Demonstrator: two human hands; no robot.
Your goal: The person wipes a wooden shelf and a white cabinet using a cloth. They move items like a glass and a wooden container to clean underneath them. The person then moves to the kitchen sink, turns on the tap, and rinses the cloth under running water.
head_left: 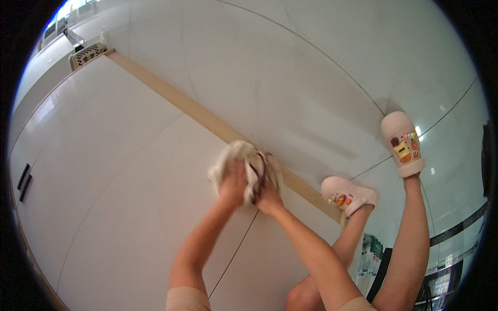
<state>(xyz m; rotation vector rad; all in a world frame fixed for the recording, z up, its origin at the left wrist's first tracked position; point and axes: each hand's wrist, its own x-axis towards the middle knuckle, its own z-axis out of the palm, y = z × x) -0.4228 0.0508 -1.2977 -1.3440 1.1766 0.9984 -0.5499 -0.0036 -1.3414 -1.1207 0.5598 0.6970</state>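
Observation:
Both hands are on a bunched cream cloth (253, 171) that shows some brownish-purple folds. My left hand (233, 179) is blurred and presses into the cloth's left side, with its fingertips partly hidden in the fabric. On the cloth's right side, my right hand (271, 197) grips a darker fold. The cloth lies over the lower edge of a white cabinet front (155, 186) and overlaps the pale wood-coloured strip (183, 102) along its base. A thin dark seam (233, 254) between panels runs up to the cloth.
Black handles (24, 182) sit on the cabinet front at far left. Pale glossy floor tiles (272, 77) border the strip. My feet wear pink clogs (400, 142) with colourful charms. Bottles in green-marked wrap (370, 254) stand at lower right. A patterned box (88, 55) is at upper left.

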